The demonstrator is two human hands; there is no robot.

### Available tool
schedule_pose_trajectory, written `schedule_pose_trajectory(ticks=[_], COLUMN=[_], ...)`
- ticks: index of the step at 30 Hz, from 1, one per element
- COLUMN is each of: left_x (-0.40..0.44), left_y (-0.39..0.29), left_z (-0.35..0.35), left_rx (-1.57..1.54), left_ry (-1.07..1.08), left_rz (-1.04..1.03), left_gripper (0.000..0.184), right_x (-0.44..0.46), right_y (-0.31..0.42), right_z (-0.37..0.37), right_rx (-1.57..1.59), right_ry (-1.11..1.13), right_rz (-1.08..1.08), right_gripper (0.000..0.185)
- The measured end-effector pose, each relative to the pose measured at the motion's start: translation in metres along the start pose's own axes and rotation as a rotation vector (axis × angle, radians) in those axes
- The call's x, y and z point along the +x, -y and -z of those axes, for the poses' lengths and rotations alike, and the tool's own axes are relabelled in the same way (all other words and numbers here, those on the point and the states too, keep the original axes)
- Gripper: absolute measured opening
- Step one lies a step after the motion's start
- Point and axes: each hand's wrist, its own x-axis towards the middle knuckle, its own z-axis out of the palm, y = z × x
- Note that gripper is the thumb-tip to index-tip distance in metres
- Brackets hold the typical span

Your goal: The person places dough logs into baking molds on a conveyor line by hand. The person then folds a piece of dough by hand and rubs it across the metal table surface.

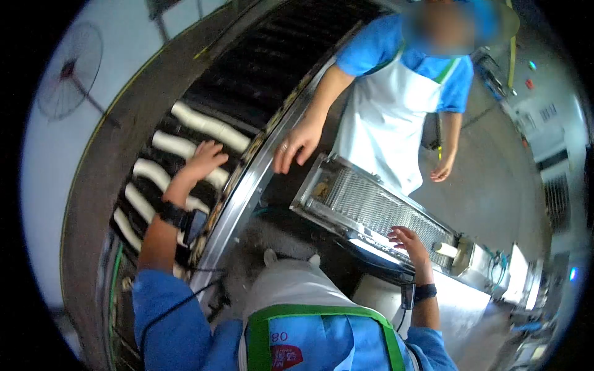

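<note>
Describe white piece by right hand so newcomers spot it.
Find the metal mesh belt before the co-worker's apron. At its image-right end, past the right hand, is the white piece. Unlike the strips on the dark conveyor, it sits alone.

A round fan (69, 69) stands in front of a bluish-white wall (142, 52). Below the fan lies a brownish floor (91, 185). Across the room from the fan, there is a greyish floor (479, 164) and a dark slatted panel (557, 199).
</note>
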Motion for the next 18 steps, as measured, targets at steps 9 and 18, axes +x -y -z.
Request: schedule_pose_trajectory(ticks=[9,18], left_x=[0.079,0.001], left_y=[0.024,0.026], left_z=[-0.027,-0.03], left_rx=[0.281,0.221], left_ry=[0.041,0.122], left_rz=[-0.177,-0.041], left_gripper=[0.055,0.032], right_x=[-0.033,-0.065], right_y=[-0.014,-0.021], right_z=[0.018,0.083], right_rx=[0.095,0.337], right_ry=[-0.005,-0.644], right_rz=[-0.098,0.25], right_gripper=[0.04,0.065])
